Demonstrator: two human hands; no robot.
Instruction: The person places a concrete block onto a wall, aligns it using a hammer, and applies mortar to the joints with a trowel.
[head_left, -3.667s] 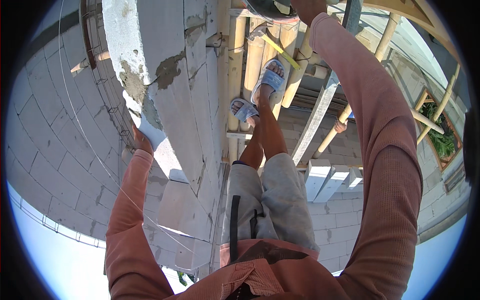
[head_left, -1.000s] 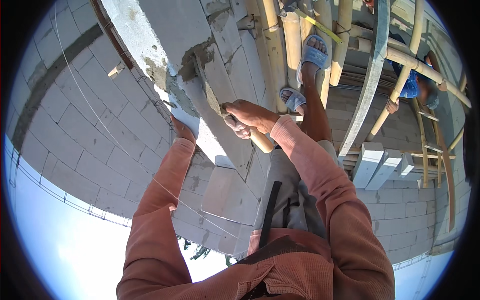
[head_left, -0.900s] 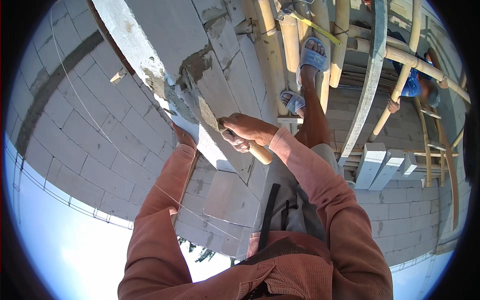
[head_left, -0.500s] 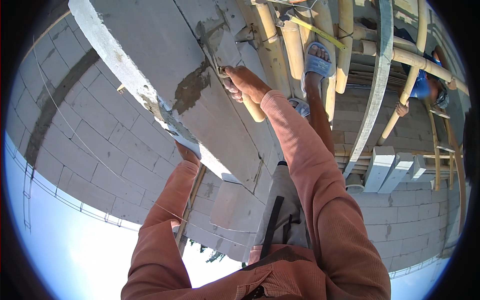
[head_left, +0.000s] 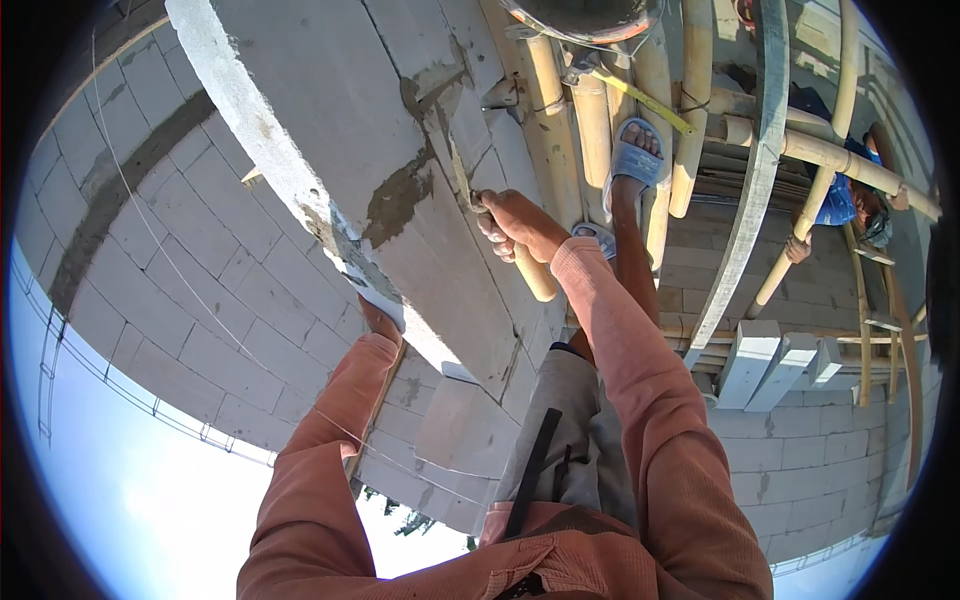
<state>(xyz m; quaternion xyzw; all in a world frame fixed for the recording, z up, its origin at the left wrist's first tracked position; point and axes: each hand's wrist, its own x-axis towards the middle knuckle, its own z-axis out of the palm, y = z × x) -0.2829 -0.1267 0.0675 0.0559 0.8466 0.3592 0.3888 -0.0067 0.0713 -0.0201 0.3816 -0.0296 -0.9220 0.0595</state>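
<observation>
You have the fingers of your right hand [head_left: 515,222] wrapped around the handle of the trowel [head_left: 536,277], close up to the blade. The trowel is at the near face of the wall [head_left: 320,110], blade just beside the dark mortar [head_left: 400,200]; whether its edge touches, you cannot tell from this angle. Your left hand [head_left: 380,320] is at the wall's far edge, its fingers mostly hidden, so their grip cannot be told.

This looks like joint work. To do it well, lay the blade nearly flat, press evenly, and draw it along the seam in one stroke so that the mortar fills the gap and no ridge is left. Keep the left hand light, so it nudges no block out of line.

The blocks look pale, matt and square-cut, with a rough, sunlit upper edge; the mortar is grey-brown and smeared unevenly. The handle is round, smooth and wood-coloured. Beyond it, rounded yellow bamboo [head_left: 592,125] bears a yellow-handled hammer [head_left: 640,98], near the bucket [head_left: 585,25]
</observation>
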